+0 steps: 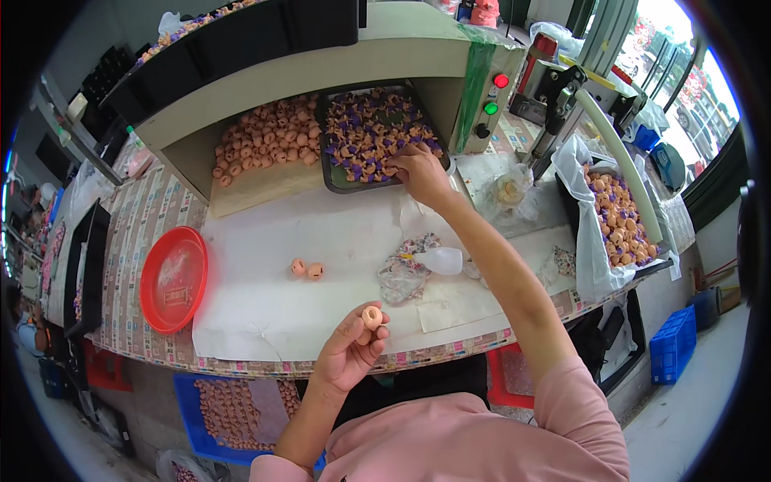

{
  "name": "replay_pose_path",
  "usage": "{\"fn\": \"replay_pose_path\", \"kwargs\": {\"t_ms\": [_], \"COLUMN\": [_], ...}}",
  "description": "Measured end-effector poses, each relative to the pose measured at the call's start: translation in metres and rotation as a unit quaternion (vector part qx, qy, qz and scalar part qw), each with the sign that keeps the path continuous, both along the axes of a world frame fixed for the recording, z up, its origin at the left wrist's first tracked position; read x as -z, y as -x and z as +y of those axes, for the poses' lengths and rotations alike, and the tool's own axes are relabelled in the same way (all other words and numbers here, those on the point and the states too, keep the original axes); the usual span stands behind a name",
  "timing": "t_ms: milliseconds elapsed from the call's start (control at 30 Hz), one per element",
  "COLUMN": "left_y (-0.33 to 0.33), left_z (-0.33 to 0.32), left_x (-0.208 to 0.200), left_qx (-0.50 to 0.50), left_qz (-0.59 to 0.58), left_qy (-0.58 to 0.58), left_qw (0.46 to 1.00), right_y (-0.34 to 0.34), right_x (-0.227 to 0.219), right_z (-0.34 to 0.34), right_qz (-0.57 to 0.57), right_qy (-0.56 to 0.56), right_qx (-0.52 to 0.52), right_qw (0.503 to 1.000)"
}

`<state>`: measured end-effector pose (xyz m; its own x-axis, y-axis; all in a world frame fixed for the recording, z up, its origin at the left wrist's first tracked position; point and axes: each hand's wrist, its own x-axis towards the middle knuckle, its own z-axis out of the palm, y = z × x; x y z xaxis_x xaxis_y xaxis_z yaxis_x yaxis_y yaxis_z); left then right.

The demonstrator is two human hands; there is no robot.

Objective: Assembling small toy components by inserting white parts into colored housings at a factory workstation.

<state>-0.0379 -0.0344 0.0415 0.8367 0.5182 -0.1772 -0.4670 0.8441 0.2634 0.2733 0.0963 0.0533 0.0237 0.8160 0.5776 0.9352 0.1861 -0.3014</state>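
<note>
Above the table's near edge, my left hand (pixel 348 353) is closed around a small peach-coloured hollow doll head (pixel 372 316), its round opening turned up. A second peach shape shows lower between the fingers. My right hand (pixel 419 170) reaches into the near right part of a black tray (pixel 328 165), its fingers bent down among small peach-and-purple doll parts (pixel 365 132). Its fingertips are partly hidden there, and what they pinch does not show. Two loose doll heads (pixel 307 269) lie on the white paper left of centre.
More doll heads (pixel 269 132) are piled under the grey machine (pixel 401 56). A red plastic basin (pixel 201 281) stands left. Near centre right lie a white squeeze bottle (pixel 442 260) and a patterned cloth bundle (pixel 404 277). At right, a lined bin (pixel 590 241) holds finished-looking pieces beside a lever press (pixel 554 120).
</note>
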Motion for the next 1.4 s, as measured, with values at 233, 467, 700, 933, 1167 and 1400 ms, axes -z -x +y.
{"fn": "replay_pose_path", "kwargs": {"t_ms": [233,467,700,933,1167,1400], "left_y": [0.014,0.002,-0.028,-0.04,-0.04,-0.042], "left_z": [0.003,0.013,0.009,-0.009,-0.02,-0.028], "left_x": [0.003,0.007,0.021,0.029,0.029,0.025], "left_qx": [0.005,-0.001,0.033,0.051,0.059,0.06], "left_qz": [0.006,0.015,0.034,0.06,0.087,0.125], "left_qy": [-0.002,-0.008,-0.042,-0.066,-0.096,-0.13], "left_qw": [1.0,1.0,0.998,0.995,0.99,0.982], "right_y": [-0.007,0.046,0.086,0.081,0.081,0.07], "right_x": [-0.012,-0.024,-0.031,-0.019,-0.026,-0.029], "right_z": [0.011,-0.082,-0.188,-0.219,-0.235,-0.239], "right_qz": [0.042,0.369,0.389,0.495,0.367,0.348], "right_qy": [0.033,0.08,0.171,0.194,0.168,0.184], "right_qx": [-0.048,-0.098,-0.159,-0.147,-0.129,-0.165], "right_qw": [0.997,0.921,0.891,0.834,0.906,0.905]}}
